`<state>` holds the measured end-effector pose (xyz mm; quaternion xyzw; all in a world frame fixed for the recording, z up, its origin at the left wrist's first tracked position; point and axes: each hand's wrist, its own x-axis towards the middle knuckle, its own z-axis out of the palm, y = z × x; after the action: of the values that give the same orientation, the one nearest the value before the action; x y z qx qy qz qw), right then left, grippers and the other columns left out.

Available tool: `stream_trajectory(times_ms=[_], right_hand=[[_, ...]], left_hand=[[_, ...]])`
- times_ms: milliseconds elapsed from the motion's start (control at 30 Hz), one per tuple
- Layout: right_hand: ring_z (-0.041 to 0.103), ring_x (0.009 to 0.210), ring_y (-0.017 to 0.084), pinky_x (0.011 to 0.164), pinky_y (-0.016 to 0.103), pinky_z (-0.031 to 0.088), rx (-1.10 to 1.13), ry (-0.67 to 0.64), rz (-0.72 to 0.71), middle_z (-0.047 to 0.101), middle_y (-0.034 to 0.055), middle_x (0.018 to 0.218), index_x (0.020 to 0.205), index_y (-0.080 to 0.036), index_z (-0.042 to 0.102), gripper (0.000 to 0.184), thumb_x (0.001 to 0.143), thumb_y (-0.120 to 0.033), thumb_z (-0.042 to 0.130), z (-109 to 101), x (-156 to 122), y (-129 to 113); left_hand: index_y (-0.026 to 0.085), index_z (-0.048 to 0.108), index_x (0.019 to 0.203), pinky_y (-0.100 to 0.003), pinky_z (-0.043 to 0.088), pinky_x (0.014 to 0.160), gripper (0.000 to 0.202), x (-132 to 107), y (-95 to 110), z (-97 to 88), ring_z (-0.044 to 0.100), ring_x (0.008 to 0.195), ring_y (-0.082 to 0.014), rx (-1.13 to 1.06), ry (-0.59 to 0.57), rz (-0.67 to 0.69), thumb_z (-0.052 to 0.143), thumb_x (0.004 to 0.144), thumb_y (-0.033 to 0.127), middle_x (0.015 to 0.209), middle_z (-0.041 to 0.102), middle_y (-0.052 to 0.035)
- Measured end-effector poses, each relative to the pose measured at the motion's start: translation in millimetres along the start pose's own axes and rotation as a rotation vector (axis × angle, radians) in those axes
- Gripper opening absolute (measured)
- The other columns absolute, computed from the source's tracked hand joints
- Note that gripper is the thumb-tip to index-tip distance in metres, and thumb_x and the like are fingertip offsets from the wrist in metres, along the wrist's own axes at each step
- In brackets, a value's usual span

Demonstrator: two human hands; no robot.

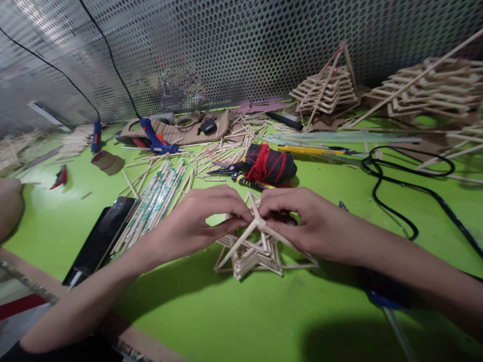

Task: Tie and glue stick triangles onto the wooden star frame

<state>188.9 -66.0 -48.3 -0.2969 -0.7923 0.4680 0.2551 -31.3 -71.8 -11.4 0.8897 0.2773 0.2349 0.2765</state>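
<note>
A star-shaped frame of stacked wooden sticks (256,259) stands on the green tabletop in front of me. Slanting sticks rise from it and meet at a peak (258,223) with a pale, glue-like joint. My left hand (213,213) is closed at the left of this peak, thumb and fingers pinching at the sticks. From the right, my right hand (294,216) pinches at the same peak, its fingertips partly hidden behind the sticks. Just beyond my hands lie a dark roll wound with red string (269,166) and scissors (230,168).
Blue glue guns (154,138) and loose sticks lie toward the back. A bundle of wrapped sticks (154,201) and a black box (100,241) are at left. A yellow cutter (313,150), a black cable (400,176) and finished-looking stick frames (326,90) are at right. Another person's arm (9,208) shows far left.
</note>
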Motion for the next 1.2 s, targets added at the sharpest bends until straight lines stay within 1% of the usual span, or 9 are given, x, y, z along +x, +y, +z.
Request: stream_trajectory(times_ms=[200,333,467,600,733,833,933,1067,1200], right_hand=[[0.058,0.072,0.011,0.065,0.023,0.044,0.001,-0.003,0.014,0.065,-0.0002,0.083,0.083,-0.016,0.068,0.013,0.090,-0.015,0.057,-3.2,0.1,1.2],[0.060,0.076,0.012,0.069,0.023,0.045,-0.002,0.001,0.014,0.067,-0.0003,0.086,0.086,-0.017,0.068,0.014,0.091,-0.019,0.056,-8.1,-0.2,-3.4],[0.060,0.073,0.011,0.066,0.022,0.044,-0.058,0.036,0.005,0.068,-0.0014,0.082,0.085,-0.018,0.068,0.013,0.090,-0.017,0.055,-13.0,-1.3,-11.5],[0.062,0.072,0.011,0.063,0.022,0.045,-0.165,0.156,-0.058,0.070,-0.0018,0.082,0.086,-0.019,0.068,0.012,0.092,-0.021,0.057,-18.3,-5.0,-19.6],[0.066,0.084,0.018,0.060,0.027,0.047,-0.227,0.353,-0.146,0.071,0.0035,0.099,0.104,-0.021,0.065,0.014,0.097,-0.025,0.053,-21.5,-12.8,-34.6],[0.066,0.086,0.019,0.058,0.028,0.047,-0.265,0.319,-0.199,0.070,0.0039,0.104,0.107,-0.022,0.065,0.015,0.097,-0.026,0.054,-21.3,-17.3,-47.5],[0.061,0.072,0.014,0.060,0.028,0.046,-0.298,0.253,-0.265,0.069,0.0004,0.091,0.101,-0.022,0.064,0.009,0.094,-0.024,0.059,-19.4,-17.6,-53.7],[0.058,0.070,0.011,0.064,0.026,0.044,-0.304,0.240,-0.314,0.066,-0.0024,0.086,0.096,-0.020,0.062,0.005,0.092,-0.018,0.061,-16.4,-14.8,-51.3],[0.058,0.072,0.009,0.065,0.025,0.043,-0.311,0.240,-0.321,0.066,-0.0040,0.088,0.098,-0.020,0.060,0.009,0.092,-0.014,0.059,-13.7,-15.3,-46.4]], left_hand=[[0.017,0.071,0.091,-0.022,0.055,0.072,0.013,1.0,1.3,-0.7,0.067,0.081,-0.0120,0.007,-0.009,-0.009,0.064,0.088,0.006,0.089,0.073,-0.0052],[0.016,0.068,0.098,-0.021,0.056,0.072,0.016,0.4,3.1,0.1,0.067,0.079,-0.0111,-0.051,0.091,0.013,0.069,0.085,0.007,0.089,0.073,-0.0041],[0.015,0.065,0.104,-0.021,0.057,0.069,0.022,-0.9,3.9,2.8,0.067,0.078,-0.0115,-0.099,0.166,0.038,0.071,0.084,0.009,0.092,0.073,-0.0048],[0.017,0.065,0.104,-0.022,0.057,0.070,0.019,-2.5,5.0,4.9,0.068,0.079,-0.0122,-0.131,0.216,0.031,0.069,0.086,0.010,0.093,0.072,-0.0047],[0.017,0.065,0.104,-0.023,0.056,0.071,0.021,-4.8,8.2,4.6,0.067,0.081,-0.0124,-0.138,0.250,-0.009,0.066,0.086,0.007,0.093,0.070,-0.0036],[0.018,0.065,0.103,-0.025,0.055,0.072,0.022,-4.9,11.9,2.8,0.066,0.081,-0.0132,-0.128,0.280,-0.016,0.067,0.085,0.006,0.091,0.069,-0.0033],[0.019,0.065,0.101,-0.026,0.056,0.071,0.019,-2.6,15.4,0.6,0.066,0.081,-0.0141,-0.096,0.310,-0.001,0.068,0.085,0.009,0.089,0.069,-0.0033],[0.018,0.066,0.100,-0.026,0.056,0.070,0.016,0.7,17.4,-1.8,0.067,0.078,-0.0135,-0.068,0.330,0.029,0.070,0.085,0.012,0.089,0.069,-0.0033],[0.019,0.066,0.100,-0.024,0.056,0.070,0.019,1.0,18.0,-3.9,0.067,0.079,-0.0127,-0.045,0.355,0.050,0.071,0.084,0.010,0.090,0.070,-0.0023]])
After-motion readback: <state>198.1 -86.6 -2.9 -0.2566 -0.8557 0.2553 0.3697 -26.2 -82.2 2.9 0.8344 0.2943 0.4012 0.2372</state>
